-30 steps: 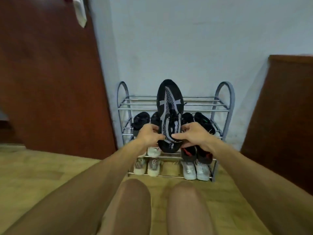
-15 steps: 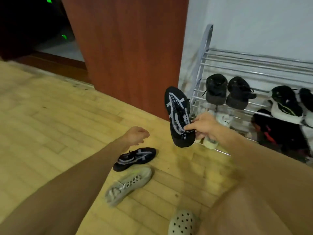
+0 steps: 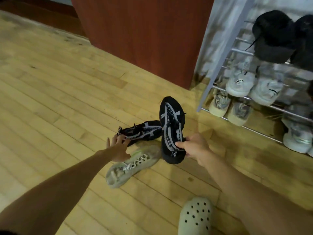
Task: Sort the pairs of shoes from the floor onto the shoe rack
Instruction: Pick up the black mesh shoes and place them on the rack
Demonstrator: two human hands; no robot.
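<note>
Right hand: your right hand point(image 3: 194, 148) is clenched on the heel end of one black shoe point(image 3: 171, 126), holding it clear of the floor with the toe pointing away from you.
Left hand: your left hand point(image 3: 116, 148) is spread and empty, fingers point(image 3: 112, 140) at the heel of the matching black shoe on the floor point(image 3: 142, 131); it looks to be just touching, though motion blur makes contact hard to confirm.
Floor: the matching shoe lies on its side on the wooden floor point(image 3: 59, 90), near the rack's left front foot. Just beside it, nearer you, lies a single pale sneaker point(image 3: 132, 165), also on its side. A pale perforated clog point(image 3: 194, 216) shows at the bottom edge; whether it is worn or loose cannot be told.
Rack: the shoe rack point(image 3: 218, 65) stands at the right against the wall. Its visible left end already carries a dark pair point(image 3: 274, 38) on a higher shelf, a grey pair point(image 3: 254, 83) below it, and a beige pair point(image 3: 228, 107) on the lowest rail.
Progress: much of the sorting appears done. Left for you: close the left hand on the second black shoe, set that pair on a free shelf, then deal with the pale sneaker, whose mate is not in view.
</note>
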